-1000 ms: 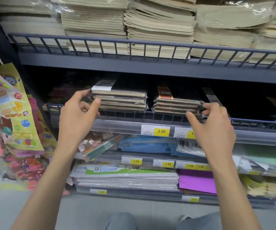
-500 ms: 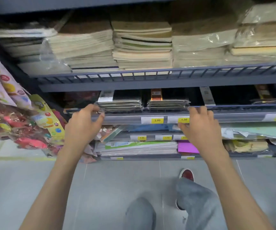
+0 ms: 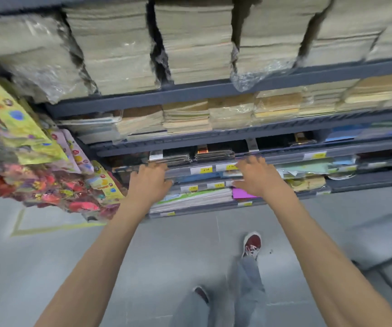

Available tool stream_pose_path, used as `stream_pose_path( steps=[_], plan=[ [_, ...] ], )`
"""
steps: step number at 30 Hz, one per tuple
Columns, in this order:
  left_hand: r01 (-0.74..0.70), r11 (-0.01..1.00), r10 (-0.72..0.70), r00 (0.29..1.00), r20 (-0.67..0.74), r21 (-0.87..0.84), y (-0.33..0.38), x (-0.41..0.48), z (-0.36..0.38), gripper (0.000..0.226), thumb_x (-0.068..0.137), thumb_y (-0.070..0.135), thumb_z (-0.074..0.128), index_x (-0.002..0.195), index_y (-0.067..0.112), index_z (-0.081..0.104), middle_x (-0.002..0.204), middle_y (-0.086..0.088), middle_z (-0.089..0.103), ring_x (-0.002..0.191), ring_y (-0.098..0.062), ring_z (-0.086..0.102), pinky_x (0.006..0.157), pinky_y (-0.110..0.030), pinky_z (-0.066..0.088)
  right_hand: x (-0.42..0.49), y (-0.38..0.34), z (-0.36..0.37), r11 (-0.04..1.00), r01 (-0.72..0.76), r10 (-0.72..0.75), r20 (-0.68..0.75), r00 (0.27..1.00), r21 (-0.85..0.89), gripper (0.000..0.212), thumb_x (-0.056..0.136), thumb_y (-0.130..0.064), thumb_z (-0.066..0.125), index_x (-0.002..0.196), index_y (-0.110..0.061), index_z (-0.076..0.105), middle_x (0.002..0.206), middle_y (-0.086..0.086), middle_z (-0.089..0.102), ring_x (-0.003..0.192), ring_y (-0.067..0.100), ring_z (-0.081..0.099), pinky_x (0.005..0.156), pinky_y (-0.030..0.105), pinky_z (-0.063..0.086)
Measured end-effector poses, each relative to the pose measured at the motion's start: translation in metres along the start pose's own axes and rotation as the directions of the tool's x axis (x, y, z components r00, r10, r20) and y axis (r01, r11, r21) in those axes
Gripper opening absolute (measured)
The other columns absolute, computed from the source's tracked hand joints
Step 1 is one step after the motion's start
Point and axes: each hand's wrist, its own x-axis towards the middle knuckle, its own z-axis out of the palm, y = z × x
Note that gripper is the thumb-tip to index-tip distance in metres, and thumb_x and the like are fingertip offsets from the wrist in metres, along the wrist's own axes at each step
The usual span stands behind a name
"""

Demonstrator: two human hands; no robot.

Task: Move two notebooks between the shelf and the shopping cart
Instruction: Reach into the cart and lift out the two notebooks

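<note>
Both hands were out in front of the shelf [image 3: 249, 138], with bare grey floor [image 3: 48, 267] below. The left hand [image 3: 149, 180] and right hand [image 3: 255, 177] had their fingers spread loose and held nothing. Two short stacks of dark notebooks [image 3: 195, 155] lay on the shelf just above the fingertips, behind the yellow price tags [image 3: 206, 169]. Higher shelves held tall wrapped paper piles [image 3: 195, 43]. The picture was blurry. I could not tell if the fingers touched the shelf edge.

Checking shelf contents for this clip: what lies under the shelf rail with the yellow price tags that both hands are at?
Under the price rail lies blue and green packaged paper. The left hand and right hand cover parts of that row, and blur hides detail.
</note>
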Motion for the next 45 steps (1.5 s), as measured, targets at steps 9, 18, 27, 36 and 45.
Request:
stream_pose_path(
  steps=[9, 18, 27, 36, 45],
  plan=[
    [-0.204, 0.972, 0.198, 0.978, 0.059, 0.118, 0.095, -0.002, -0.071, 0.048, 0.100, 0.044, 0.049, 0.142, 0.020, 0.046, 0.141, -0.012, 0.050, 0.133, -0.036, 0.040, 0.103, -0.052, 0.037, -0.052, 0.055, -0.058, 0.997, -0.076, 0.076, 0.028, 0.997, -0.012, 0.062, 0.098, -0.048, 0.053, 0.150, -0.017, 0.038, 0.148, 0.016, 0.039, 0.137, 0.037, 0.036, 0.106, 0.049, 0.039],
    [-0.397, 0.890, 0.394, 0.917, 0.058, 0.223, 0.234, 0.022, -0.094, 0.047, 0.099, 0.046, 0.048, 0.139, 0.020, 0.049, 0.140, -0.012, 0.052, 0.131, -0.035, 0.045, 0.105, -0.051, 0.037, -0.084, 0.175, -0.065, 0.968, -0.247, 0.247, 0.002, 0.969, 0.034, 0.062, 0.098, -0.051, 0.051, 0.147, -0.015, 0.041, 0.147, 0.015, 0.039, 0.137, 0.037, 0.036, 0.105, 0.049, 0.038],
    [-0.594, 0.750, 0.597, 0.797, 0.088, 0.290, 0.393, 0.030, -0.093, 0.051, 0.100, 0.049, 0.047, 0.143, 0.021, 0.046, 0.142, -0.012, 0.050, 0.132, -0.035, 0.043, 0.103, -0.050, 0.038, -0.138, 0.303, -0.054, 0.881, -0.447, 0.447, 0.035, 0.894, 0.156, 0.059, 0.097, -0.047, 0.055, 0.147, -0.020, 0.042, 0.148, 0.016, 0.038, 0.136, 0.039, 0.035, 0.104, 0.051, 0.038],
    [-0.793, 0.500, 0.777, 0.588, 0.224, 0.347, 0.548, 0.033, -0.083, 0.048, 0.102, 0.042, 0.045, 0.144, 0.019, 0.044, 0.145, -0.014, 0.045, 0.136, -0.037, 0.037, 0.105, -0.051, 0.036, -0.188, 0.408, -0.030, 0.705, -0.647, 0.651, 0.094, 0.753, 0.291, 0.061, 0.095, -0.051, 0.057, 0.145, -0.018, 0.045, 0.144, 0.015, 0.046, 0.134, 0.036, 0.042, 0.104, 0.047, 0.043],
    [-0.917, 0.212, 0.900, 0.318, 0.298, 0.338, 0.717, 0.042, -0.057, 0.043, 0.096, 0.041, 0.052, 0.130, 0.015, 0.053, 0.135, -0.014, 0.053, 0.129, -0.037, 0.045, 0.098, -0.048, 0.041, -0.237, 0.508, -0.001, 0.406, -0.828, 0.828, 0.229, 0.513, 0.386, 0.056, 0.092, -0.049, 0.061, 0.138, -0.018, 0.052, 0.143, 0.014, 0.047, 0.131, 0.036, 0.045, 0.105, 0.053, 0.043]
  ],
)
